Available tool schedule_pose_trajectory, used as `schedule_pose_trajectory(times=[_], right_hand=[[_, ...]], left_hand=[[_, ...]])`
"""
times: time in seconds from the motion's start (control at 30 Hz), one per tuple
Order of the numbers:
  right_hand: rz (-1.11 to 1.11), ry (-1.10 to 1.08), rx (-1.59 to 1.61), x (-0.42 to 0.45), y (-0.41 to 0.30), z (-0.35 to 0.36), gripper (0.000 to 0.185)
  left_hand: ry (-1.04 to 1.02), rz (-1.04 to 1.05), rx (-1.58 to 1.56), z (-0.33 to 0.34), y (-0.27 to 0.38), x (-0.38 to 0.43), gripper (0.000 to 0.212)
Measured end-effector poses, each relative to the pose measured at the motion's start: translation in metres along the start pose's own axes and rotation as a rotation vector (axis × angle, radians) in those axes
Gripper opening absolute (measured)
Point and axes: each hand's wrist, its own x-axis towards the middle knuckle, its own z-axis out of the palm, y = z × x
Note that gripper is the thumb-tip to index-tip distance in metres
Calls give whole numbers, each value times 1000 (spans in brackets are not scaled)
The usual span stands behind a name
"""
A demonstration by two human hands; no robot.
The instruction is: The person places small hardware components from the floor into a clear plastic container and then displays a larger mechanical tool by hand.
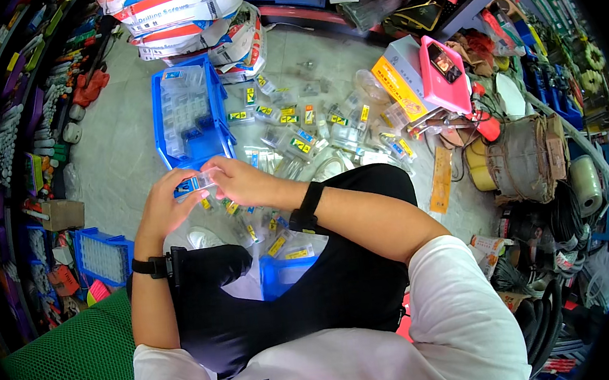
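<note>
Between my two hands is a small clear plastic box (201,181) with a blue label. My left hand (167,202) grips its labelled end, and my right hand (236,182) holds the other end by the fingers. Just beyond them a blue plastic bin (160,121) stands on the floor, partly filled with clear plastic boxes (182,100). Many similar small boxes (300,146) with yellow, green, blue or orange labels lie scattered to the right of the bin and below my hands. Another blue bin (284,273) stands between my legs.
Printed sacks (170,17) are stacked behind the bin. At right are a carton (398,81), a pink tray (444,77) with a phone on it, and a wrapped coil (521,152). Shelves of tools line the left. A green mesh roll (75,362) lies at lower left.
</note>
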Motion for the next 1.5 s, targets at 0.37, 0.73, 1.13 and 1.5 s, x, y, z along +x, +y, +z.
schedule_pose_trajectory(times=[0.37, 0.73, 1.13, 1.5], right_hand=[[-87, 35, -17, -1, 7, 4, 27], [-112, 58, 1, 0, 10, 6, 28], [-34, -7, -12, 0, 8, 4, 27], [-76, 19, 58, 4, 12, 5, 25]], left_hand=[[1, 38, 24, 1, 1, -1, 33], [0, 22, 38, 1, 1, -1, 34], [-7, 27, 46, 2, -2, -1, 34], [24, 15, 26, 0, 0, -1, 33]])
